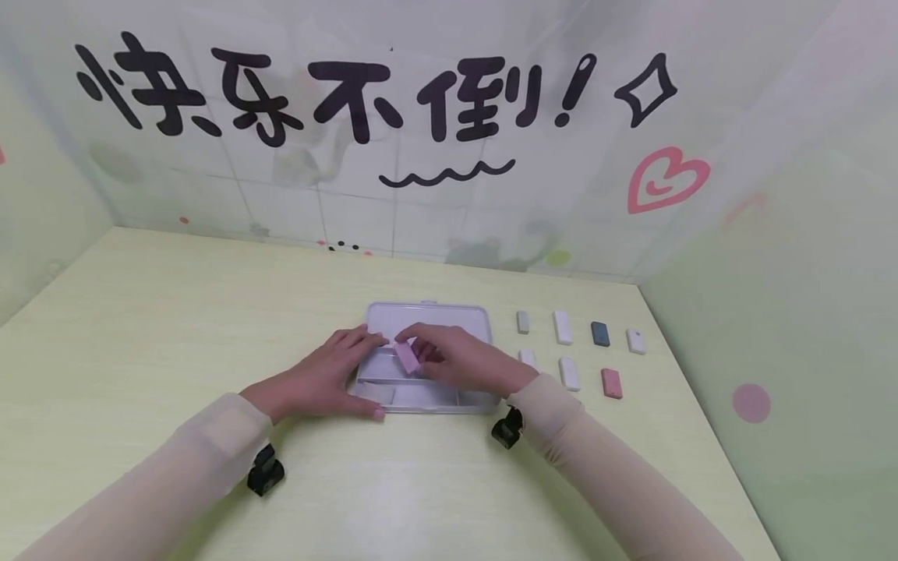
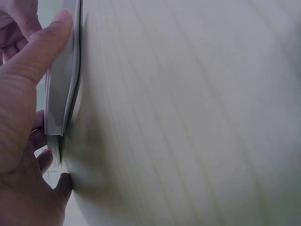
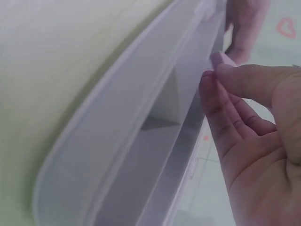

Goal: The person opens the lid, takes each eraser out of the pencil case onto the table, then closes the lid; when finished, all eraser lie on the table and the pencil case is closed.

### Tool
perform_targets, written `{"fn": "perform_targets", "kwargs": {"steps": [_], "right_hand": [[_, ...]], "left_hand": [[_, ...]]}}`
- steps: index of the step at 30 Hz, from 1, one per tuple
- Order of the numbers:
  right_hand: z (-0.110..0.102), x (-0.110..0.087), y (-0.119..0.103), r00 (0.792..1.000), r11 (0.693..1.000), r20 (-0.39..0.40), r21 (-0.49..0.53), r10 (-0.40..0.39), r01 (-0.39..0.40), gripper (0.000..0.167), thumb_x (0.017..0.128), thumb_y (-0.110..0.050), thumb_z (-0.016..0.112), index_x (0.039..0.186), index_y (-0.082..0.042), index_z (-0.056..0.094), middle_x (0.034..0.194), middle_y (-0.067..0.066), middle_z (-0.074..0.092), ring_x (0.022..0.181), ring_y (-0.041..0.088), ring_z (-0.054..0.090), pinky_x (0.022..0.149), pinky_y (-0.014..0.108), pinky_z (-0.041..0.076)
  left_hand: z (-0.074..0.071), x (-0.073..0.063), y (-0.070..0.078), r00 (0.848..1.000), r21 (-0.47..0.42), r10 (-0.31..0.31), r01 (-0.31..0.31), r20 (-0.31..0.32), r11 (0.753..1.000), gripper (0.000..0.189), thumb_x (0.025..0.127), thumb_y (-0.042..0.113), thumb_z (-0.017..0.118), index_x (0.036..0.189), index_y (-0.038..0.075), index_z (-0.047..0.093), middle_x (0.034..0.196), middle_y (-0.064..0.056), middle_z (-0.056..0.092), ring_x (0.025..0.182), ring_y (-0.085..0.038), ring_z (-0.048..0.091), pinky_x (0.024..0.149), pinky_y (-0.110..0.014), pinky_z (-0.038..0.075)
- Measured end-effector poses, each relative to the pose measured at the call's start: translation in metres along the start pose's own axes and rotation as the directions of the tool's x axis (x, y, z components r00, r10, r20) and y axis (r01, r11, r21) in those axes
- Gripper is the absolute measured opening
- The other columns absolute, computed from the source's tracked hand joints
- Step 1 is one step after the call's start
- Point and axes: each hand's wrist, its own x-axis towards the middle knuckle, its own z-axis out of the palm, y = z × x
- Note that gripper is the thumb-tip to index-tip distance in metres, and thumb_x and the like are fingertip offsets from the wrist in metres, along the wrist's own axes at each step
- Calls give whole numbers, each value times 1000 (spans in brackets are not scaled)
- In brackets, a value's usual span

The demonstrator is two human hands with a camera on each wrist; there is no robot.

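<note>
A pale lavender compartment case (image 1: 438, 314) lies on the table with its lid laid back. My left hand (image 1: 324, 379) rests at the case's left end, fingers spread, thumb along the front edge; in the left wrist view the thumb (image 2: 40, 52) lies against the front wall. Over the rear left compartment my right hand (image 1: 468, 360) pinches a small pink block (image 1: 406, 358) between thumb and fingers, tilted. The right wrist view shows only part of this block (image 3: 219, 59) past the thumb. A whitish block (image 1: 376, 392) sits in the front left compartment.
Right of the case, small blocks stand in two rows: a grey one (image 1: 522, 322), a dark blue one (image 1: 599, 333), a pink-red one (image 1: 612, 383) and several white ones (image 1: 563, 327). My right forearm partly covers the nearer row. Walls with printed sheeting bound the table (image 1: 175, 312).
</note>
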Motion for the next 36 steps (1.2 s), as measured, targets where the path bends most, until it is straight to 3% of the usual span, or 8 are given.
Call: {"fn": "perform_targets", "kwargs": {"steps": [4, 12, 18, 25, 31, 36], "right_hand": [[-2, -6, 7, 998, 995, -69, 103, 8, 0, 47, 98, -7, 71, 142, -13, 57, 114, 5, 72, 108, 14, 68, 101, 29, 58], [-10, -28, 24, 989, 968, -117, 245, 86, -56, 46, 96, -5, 74, 140, -12, 60, 113, 8, 71, 104, 15, 68, 95, 25, 58], [-19, -58, 39, 975, 968, -163, 226, 150, -111, 44, 96, -7, 74, 138, -14, 62, 114, 6, 70, 107, 18, 66, 96, 29, 58], [-33, -105, 62, 965, 971, -200, 199, 172, -132, 44, 97, -6, 72, 140, -8, 61, 116, 10, 70, 108, 19, 66, 88, 22, 57], [-46, -148, 83, 941, 971, -261, 157, 215, -179, 44, 98, -8, 72, 140, -7, 61, 116, 9, 71, 104, 11, 66, 87, 21, 57], [-55, -181, 99, 921, 959, -284, 167, 268, -228, 46, 99, -9, 72, 143, -5, 59, 116, 12, 70, 102, 12, 69, 83, 21, 59]], "left_hand": [[0, 0, 0, 1000, -3, -1, 1, -1, 1000, 107, 76, 62, 86, 158, 11, 40, 169, -25, 32, 155, -48, 28, 120, -69, 36], [1, 0, -1, 1000, -5, -1, 1, -9, 1000, 107, 76, 62, 87, 158, 11, 41, 169, -25, 31, 155, -47, 28, 120, -68, 36], [1, -1, 0, 1000, -14, -8, 8, -9, 1000, 107, 76, 59, 88, 158, 9, 40, 169, -26, 29, 155, -47, 28, 120, -69, 36], [1, -2, 1, 1000, -13, -11, 11, -8, 1000, 108, 76, 60, 87, 158, 9, 39, 169, -26, 29, 156, -48, 27, 120, -70, 35], [2, -1, 0, 1000, -6, -12, 12, -4, 1000, 109, 76, 62, 87, 159, 11, 38, 170, -25, 28, 156, -48, 27, 120, -70, 35], [3, -2, -1, 1000, -7, -11, 11, -7, 1000, 109, 76, 61, 87, 159, 11, 38, 170, -25, 28, 156, -47, 26, 120, -70, 35]]}}
